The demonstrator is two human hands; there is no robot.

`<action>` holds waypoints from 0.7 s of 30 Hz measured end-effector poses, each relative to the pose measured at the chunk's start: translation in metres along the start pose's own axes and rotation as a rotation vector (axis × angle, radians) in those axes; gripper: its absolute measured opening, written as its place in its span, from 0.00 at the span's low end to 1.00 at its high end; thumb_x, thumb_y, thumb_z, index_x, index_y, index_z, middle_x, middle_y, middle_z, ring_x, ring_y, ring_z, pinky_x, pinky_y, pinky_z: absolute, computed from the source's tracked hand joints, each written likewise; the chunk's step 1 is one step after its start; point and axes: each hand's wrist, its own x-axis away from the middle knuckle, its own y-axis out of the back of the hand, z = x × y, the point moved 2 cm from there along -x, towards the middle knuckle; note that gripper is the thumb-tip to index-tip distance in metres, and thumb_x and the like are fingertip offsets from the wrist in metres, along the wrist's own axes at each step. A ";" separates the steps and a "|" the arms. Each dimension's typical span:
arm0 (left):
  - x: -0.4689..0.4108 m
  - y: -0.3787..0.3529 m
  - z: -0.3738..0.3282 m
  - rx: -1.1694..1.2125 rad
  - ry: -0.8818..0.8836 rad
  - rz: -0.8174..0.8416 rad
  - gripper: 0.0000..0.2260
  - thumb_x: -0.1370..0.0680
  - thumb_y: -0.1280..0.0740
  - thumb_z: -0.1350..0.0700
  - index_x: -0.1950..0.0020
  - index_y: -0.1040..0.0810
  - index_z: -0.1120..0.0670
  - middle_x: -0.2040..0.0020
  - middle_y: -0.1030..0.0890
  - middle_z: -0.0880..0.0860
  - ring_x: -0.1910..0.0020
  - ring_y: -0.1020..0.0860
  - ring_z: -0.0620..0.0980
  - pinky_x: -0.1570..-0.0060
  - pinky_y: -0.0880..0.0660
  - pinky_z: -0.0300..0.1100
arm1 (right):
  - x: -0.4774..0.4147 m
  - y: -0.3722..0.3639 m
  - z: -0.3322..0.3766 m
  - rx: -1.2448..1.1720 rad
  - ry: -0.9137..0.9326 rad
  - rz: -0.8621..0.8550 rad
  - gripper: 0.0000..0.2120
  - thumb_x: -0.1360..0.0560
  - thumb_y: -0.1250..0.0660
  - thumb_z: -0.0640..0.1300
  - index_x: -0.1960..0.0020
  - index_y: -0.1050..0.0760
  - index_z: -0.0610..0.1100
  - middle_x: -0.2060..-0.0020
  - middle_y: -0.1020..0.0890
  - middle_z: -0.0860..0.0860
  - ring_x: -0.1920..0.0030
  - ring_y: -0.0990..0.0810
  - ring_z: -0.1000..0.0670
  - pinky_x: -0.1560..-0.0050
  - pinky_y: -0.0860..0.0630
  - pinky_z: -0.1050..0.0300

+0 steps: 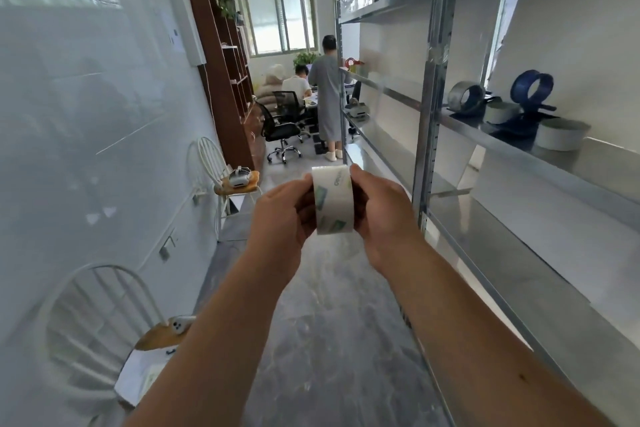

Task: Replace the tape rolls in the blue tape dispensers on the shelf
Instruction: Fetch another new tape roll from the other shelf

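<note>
A clear tape roll [334, 199] with green print is held edge-on in front of me, between both hands. My left hand [277, 210] grips its left side and my right hand [384, 208] grips its right side. On the metal shelf [502, 146] to the right stand two blue tape dispensers: one [467, 99] carries a grey roll, the other [531, 94] shows an empty blue wheel. Two loose whitish tape rolls [500, 112] [561, 133] lie beside them on the shelf.
A steel upright [433, 90] of the shelving rises just right of my hands. White chairs [221, 180] [104, 315] line the left wall, each carrying a small device. Down the aisle a person stands and another sits at a desk with black office chairs.
</note>
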 end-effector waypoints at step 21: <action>-0.375 -0.009 0.008 -0.097 0.050 0.287 0.12 0.20 0.30 0.50 0.56 0.10 0.52 0.54 0.11 0.57 0.54 0.11 0.57 0.55 0.14 0.50 | -0.320 -0.076 -0.005 0.019 0.192 -0.188 0.09 0.23 0.29 0.49 0.57 0.14 0.46 0.48 0.15 0.37 0.43 0.17 0.33 0.42 0.19 0.30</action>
